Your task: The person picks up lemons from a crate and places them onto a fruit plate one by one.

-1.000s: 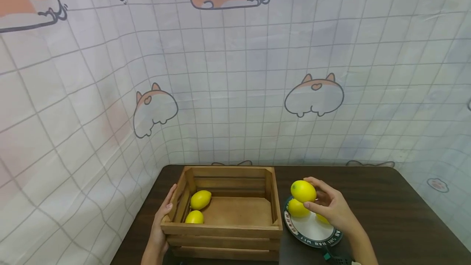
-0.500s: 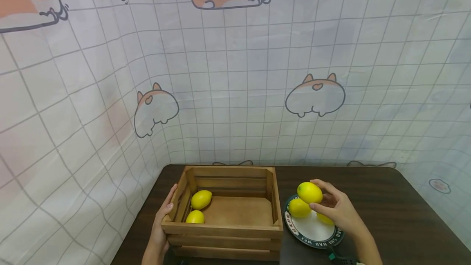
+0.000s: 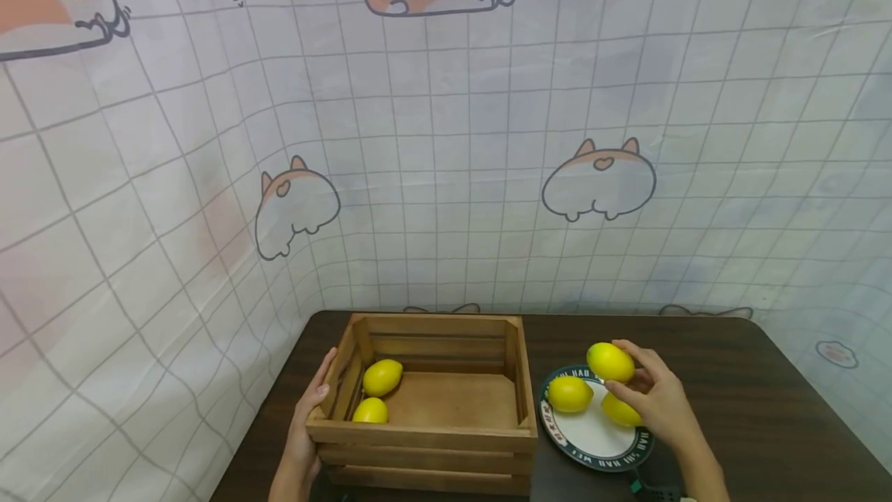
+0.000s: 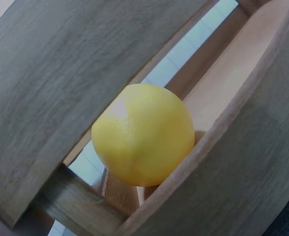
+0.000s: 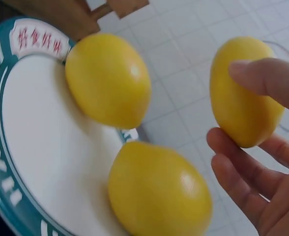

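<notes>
In the head view my right hand (image 3: 658, 401) pinches a yellow lemon (image 3: 610, 362) between thumb and fingers, above the plate's back right part. The right wrist view shows this lemon (image 5: 240, 98) apart from the others, the thumb lying across it. Two more lemons sit on the white plate (image 3: 588, 436) with a green lettered rim: one lemon (image 3: 567, 394) at left, another (image 3: 619, 410) at right, below the hand. My left hand (image 3: 301, 424) lies along the left outer side of a wooden crate (image 3: 425, 440), fingers fairly straight. Inside are a lemon (image 3: 382, 378) and a second lemon (image 3: 370, 410).
Crate and plate stand side by side on a dark brown table (image 3: 773, 409). A white checked cloth (image 3: 446, 130) with dog drawings hangs behind and at the left. Near the right wrist a dark strap or device (image 3: 655, 492) shows at the bottom edge.
My right hand has moved to the right with the lemon, from above the plate's left lemon to above its right one. The left hand and the crate stay in place.
</notes>
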The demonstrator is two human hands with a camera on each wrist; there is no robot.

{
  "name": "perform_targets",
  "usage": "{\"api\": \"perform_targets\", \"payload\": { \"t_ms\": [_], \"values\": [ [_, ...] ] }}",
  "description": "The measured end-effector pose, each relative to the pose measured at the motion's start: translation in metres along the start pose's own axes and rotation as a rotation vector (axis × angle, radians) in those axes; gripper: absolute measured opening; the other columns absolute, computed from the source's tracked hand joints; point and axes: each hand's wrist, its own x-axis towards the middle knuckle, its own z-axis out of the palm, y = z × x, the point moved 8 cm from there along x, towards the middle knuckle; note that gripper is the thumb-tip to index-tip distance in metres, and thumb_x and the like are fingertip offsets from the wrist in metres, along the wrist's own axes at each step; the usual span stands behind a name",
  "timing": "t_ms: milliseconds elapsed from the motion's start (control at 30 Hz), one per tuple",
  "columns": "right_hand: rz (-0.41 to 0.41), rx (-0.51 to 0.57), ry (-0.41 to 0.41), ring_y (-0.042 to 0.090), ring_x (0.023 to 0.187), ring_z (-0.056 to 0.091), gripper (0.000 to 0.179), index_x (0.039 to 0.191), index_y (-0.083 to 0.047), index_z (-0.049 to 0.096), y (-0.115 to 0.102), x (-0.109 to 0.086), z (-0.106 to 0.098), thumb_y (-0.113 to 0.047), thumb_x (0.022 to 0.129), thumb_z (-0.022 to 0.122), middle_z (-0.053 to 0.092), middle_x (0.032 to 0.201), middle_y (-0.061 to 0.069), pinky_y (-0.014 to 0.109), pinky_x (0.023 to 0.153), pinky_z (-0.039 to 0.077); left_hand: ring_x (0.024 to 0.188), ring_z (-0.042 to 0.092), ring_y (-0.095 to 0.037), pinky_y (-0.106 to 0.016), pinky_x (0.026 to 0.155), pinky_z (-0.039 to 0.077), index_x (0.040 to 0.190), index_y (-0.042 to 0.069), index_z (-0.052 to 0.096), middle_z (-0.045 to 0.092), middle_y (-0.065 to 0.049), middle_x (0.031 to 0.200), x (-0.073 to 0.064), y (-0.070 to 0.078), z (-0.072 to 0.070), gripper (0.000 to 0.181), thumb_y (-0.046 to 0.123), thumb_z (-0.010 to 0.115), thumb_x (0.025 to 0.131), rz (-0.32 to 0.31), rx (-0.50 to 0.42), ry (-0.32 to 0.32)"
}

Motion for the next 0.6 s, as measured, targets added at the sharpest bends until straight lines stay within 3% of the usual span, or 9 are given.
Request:
{"api": "perform_targets", "payload": {
  "t_ms": [267, 500, 600],
  "values": [
    [0.029, -0.11, 0.065, 0.0, 0.094, 0.061, 0.066, 0.147, -0.01, 0.054, 0.019, 0.001, -0.005, -0.011, 0.086, 0.082, 0.057, 0.128, 0.016, 0.022, 0.082, 0.058, 0.158, -0.004, -0.039, -0.075, 0.118, -0.005, 0.166, 0.025, 0.016, -0.002, -0.011, 0.174, 0.0, -0.001, -0.001, 0.059, 0.032, 0.03, 0.109, -0.001, 0.0, 0.004],
    [0.08, -0.164, 0.096, 0.033, 0.103, 0.067, 0.066, 0.147, -0.008, 0.055, 0.033, 0.0, -0.004, -0.014, 0.087, 0.082, 0.058, 0.127, 0.018, 0.009, 0.082, 0.046, 0.157, -0.006, -0.042, -0.077, 0.116, -0.005, 0.166, 0.022, 0.014, -0.003, -0.013, 0.174, 0.0, -0.001, -0.002, 0.06, 0.031, 0.03, 0.109, 0.006, 0.008, -0.002],
    [0.116, -0.169, 0.12, 0.04, 0.107, 0.067, 0.066, 0.147, -0.007, 0.054, 0.037, -0.001, -0.005, -0.012, 0.088, 0.081, 0.057, 0.126, 0.019, 0.019, 0.087, 0.054, 0.157, -0.005, -0.042, -0.076, 0.117, -0.005, 0.166, 0.022, 0.014, -0.003, -0.013, 0.174, 0.0, -0.002, -0.001, 0.061, 0.031, 0.031, 0.109, 0.007, 0.0, -0.004]
  ]
}}
